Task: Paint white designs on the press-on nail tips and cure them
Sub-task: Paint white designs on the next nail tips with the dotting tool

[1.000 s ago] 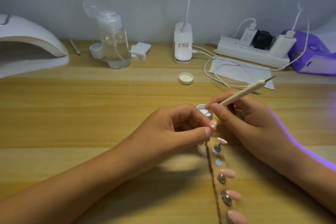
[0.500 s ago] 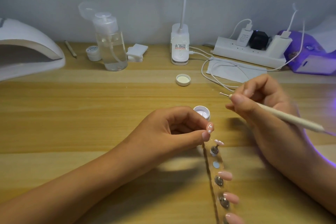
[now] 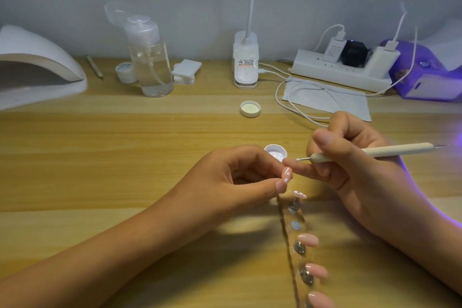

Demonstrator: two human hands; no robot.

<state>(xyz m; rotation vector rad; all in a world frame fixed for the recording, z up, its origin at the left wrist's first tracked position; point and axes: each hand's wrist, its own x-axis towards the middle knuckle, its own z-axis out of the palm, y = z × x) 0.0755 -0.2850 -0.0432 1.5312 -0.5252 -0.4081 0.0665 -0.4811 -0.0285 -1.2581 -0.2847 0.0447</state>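
Plainly the painting step is in hand. The left hand (image 3: pixel 240 177) pinches a pink press-on nail tip (image 3: pixel 286 177) between thumb and forefinger, face up, with a few white dots already on it. The right hand (image 3: pixel 350 157) grips a dotting tool (image 3: pixel 375 151) like a pen, fingers closed round its shaft. The tool's white-loaded ball end hangs just above and to the right of the held tip, apparently not touching. One right finger reaches across to the left fingertips, seemingly as a brace.

The next move likely calls for a short, light drop of the ball end onto the tip, wrist steady, to place another dot.

Room is tight near the fingers. The open pot of white gel (image 3: pixel 275 152) sits just behind the left fingers, close enough to be nudged, and its lid (image 3: pixel 250 108) lies farther behind. Just below the fingers the holder strip (image 3: pixel 287 237) runs toward the person. It carries one dotted tip nearest, then an empty mount, then three plain pink tips (image 3: pixel 308 240) waiting.

Bare worktop (image 3: pixel 100 157) opens left of the left hand. A white cable (image 3: pixel 281 97) loops behind the right hand. A white curing lamp (image 3: pixel 42 67) stands far left and a purple lamp (image 3: pixel 430 75) far right, both well apart from the fingers.
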